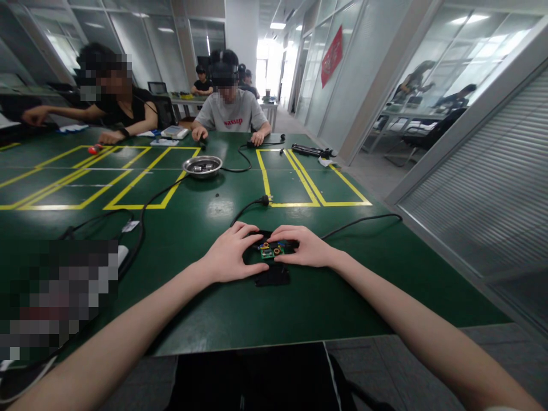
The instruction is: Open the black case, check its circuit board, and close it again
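A small green circuit board (267,252) with copper-wound coils sits between my two hands, just above the table, with dark parts around it. My left hand (231,254) curves around its left side, fingertips at the far edge and thumb at the near edge. From the other side, my right hand (305,245) closes on the board, its thumb beside a coil. Just below lies a flat black piece (273,276), partly under the left thumb. Black cords run out behind my hands; one ends in a plug (264,200). My fingers hide part of the board.
A metal bowl (202,166) with small metal parts stands ahead on the green table (205,319). Yellow tape (295,205) marks rectangles. A black cable (143,220) and a blurred-out object (60,297) lie left. A folded black tripod-like item (310,151) lies far right. Two people sit across.
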The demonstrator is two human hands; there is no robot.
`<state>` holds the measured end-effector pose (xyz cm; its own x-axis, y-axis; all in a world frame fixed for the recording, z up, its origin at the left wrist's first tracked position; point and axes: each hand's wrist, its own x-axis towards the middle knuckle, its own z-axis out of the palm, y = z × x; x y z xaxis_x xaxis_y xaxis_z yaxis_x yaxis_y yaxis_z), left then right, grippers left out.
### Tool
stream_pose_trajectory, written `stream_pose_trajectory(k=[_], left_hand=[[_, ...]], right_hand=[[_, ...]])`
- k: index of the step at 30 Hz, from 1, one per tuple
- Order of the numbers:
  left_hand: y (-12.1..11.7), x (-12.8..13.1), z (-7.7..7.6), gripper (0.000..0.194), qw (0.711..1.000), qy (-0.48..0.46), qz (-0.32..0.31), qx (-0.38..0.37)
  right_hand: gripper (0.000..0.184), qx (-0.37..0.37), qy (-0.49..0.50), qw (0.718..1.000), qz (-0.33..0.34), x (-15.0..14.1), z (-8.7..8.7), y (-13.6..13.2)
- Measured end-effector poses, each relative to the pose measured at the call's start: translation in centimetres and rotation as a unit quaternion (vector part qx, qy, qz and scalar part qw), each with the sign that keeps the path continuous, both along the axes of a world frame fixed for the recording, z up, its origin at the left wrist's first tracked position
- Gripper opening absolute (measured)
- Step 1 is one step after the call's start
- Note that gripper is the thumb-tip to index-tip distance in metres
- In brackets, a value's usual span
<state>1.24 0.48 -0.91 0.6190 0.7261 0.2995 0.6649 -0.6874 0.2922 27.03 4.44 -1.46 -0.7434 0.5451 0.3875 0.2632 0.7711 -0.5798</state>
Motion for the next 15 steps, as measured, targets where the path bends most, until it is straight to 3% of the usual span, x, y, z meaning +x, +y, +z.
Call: stream_pose_trajectory(k=[9,15], left_hand=[[0.22,-0.86,0.58,0.022,0.999,-0.036,0.012,-0.018],[0.09,-0.6,0.8,0.017,0.998,0.019,-0.004,-0.067]], right_hand=[[0.043,0.027,-0.04,0.999,-0.023,0.41,0.14,0.09],[0.053,0.025,-0.074,0.996,-0.033,0.26,0.06,-0.13]])
